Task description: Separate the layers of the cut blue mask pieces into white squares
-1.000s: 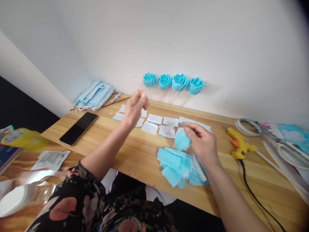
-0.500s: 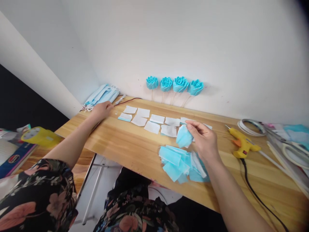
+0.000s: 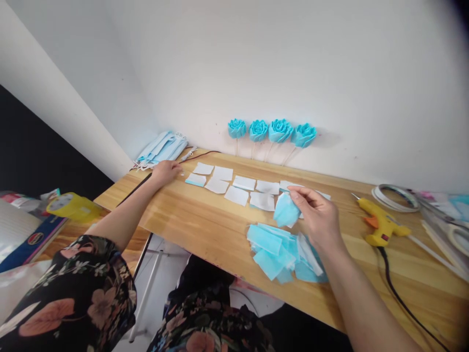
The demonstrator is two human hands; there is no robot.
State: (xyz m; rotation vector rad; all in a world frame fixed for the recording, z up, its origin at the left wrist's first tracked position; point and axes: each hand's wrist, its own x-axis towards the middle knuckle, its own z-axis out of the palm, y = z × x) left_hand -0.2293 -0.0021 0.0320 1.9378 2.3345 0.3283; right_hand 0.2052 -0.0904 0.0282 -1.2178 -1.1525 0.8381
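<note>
My right hand (image 3: pixel 320 215) pinches a light-blue petal-shaped piece of mask fabric (image 3: pixel 286 210) between thumb and fingertips, above the wooden table. Just below it lies a loose pile of blue and white fabric pieces (image 3: pixel 273 252). On the table's left part rests my left hand (image 3: pixel 165 174), its fingers curled together; whatever they may hold is hidden. Beside its fingertips is a tiny white scrap (image 3: pixel 182 173). Several white fabric rectangles (image 3: pixel 236 195) lie in two rows between my hands, some with a blue strip along one edge.
Several blue fabric roses (image 3: pixel 280 131) on thin sticks lean on the wall. A stack of blue face masks (image 3: pixel 161 149) lies behind my left hand. To the right are a yellow glue gun (image 3: pixel 383 225) with its black cord, a white tape roll (image 3: pixel 394 198) and scissors (image 3: pixel 458 239).
The whole view has shifted slightly, so things appear a little further right and lower. My left hand has moved slightly right along the table. My right hand still holds the blue piece.
</note>
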